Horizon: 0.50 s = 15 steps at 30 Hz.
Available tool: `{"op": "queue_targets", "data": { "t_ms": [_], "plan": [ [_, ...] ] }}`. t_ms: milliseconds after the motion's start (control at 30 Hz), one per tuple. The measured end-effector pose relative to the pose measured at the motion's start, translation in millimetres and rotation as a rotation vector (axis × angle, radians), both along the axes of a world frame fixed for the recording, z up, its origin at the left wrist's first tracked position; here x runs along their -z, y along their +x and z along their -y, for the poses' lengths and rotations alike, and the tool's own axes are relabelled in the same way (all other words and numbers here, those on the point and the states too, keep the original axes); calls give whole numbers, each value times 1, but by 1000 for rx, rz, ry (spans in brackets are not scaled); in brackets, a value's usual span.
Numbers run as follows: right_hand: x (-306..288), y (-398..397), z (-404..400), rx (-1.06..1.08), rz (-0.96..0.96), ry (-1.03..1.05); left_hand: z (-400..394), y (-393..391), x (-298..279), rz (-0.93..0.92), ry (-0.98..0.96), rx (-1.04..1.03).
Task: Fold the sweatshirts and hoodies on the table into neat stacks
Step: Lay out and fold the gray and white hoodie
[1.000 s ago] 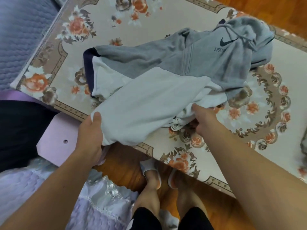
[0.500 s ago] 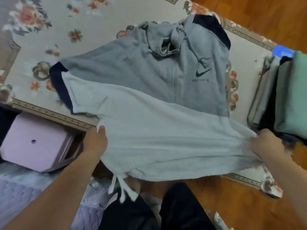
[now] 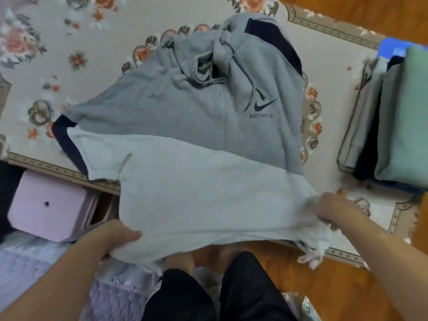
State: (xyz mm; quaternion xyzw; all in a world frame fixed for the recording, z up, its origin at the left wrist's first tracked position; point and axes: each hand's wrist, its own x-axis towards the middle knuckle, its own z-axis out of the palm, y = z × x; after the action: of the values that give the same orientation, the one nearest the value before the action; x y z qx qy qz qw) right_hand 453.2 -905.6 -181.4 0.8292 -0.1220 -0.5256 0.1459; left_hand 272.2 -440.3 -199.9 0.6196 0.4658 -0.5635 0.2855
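Lay spread front-up on the floral tabletop (image 3: 111, 66): grey zip hoodie (image 3: 185, 117), pale lower panel overhanging the near edge. Gripped at the hem corners by left hand (image 3: 113, 237) and right hand (image 3: 333, 212), fingers curled into the cloth. Judged soft, limp, light, prone to sagging; best held at hem corners or shoulders. Printed on chest: swoosh, "JUST DRIFT IT". Stacked at right: folded clothes (image 3: 393, 117).

Printed in dark letters on the chest of the grey zip-front hooded sweatshirt (image 3: 196, 112), right of the zip: "JUST DRIFT IT". Directly above that line, a dark swoosh logo, partly crossed by a grey drawstring. On the blue object (image 3: 393, 48) at the far right edge, pale lettering, too blurred to read.
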Motion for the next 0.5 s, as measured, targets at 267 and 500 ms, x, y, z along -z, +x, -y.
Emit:
{"op": "queue_targets", "data": {
  "t_ms": [267,500],
  "plan": [
    [-10,169,-99,-31,668,518,-22,138,-24,173,183,779],
    [11,294,-172,12,841,723,17,365,21,1171,315,598]
  ]
}}
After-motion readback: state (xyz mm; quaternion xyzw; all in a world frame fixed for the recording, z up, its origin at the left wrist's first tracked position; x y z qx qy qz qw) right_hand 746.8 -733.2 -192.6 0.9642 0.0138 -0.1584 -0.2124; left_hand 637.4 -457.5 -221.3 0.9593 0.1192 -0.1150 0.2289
